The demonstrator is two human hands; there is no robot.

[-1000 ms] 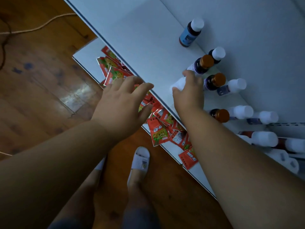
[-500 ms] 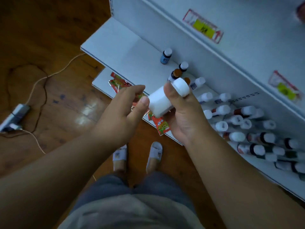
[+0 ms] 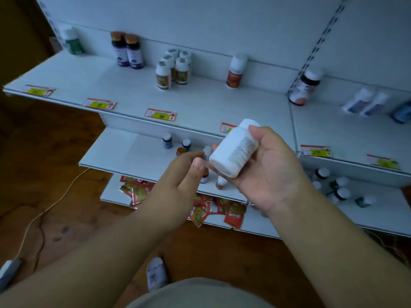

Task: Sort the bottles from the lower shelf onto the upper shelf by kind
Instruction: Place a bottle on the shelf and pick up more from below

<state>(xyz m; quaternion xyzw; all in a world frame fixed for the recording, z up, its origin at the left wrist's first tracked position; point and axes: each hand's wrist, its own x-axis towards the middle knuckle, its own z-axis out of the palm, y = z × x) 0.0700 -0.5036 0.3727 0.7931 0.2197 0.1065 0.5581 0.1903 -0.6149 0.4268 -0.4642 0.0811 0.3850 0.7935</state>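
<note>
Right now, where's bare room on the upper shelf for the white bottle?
Free patches on the upper shelf: between the two purple bottles and the green bottle, and between the orange-label cluster and the red-label bottle. The lower shelf behind the right hand is crowded.

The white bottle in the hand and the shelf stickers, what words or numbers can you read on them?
None can be read.
White bottle in the right hand: lines of small print, too blurred.
Shelf-edge price tags: yellow patch and red arrow, characters too blurred.
Upper-shelf bottle labels: too blurred.
</note>
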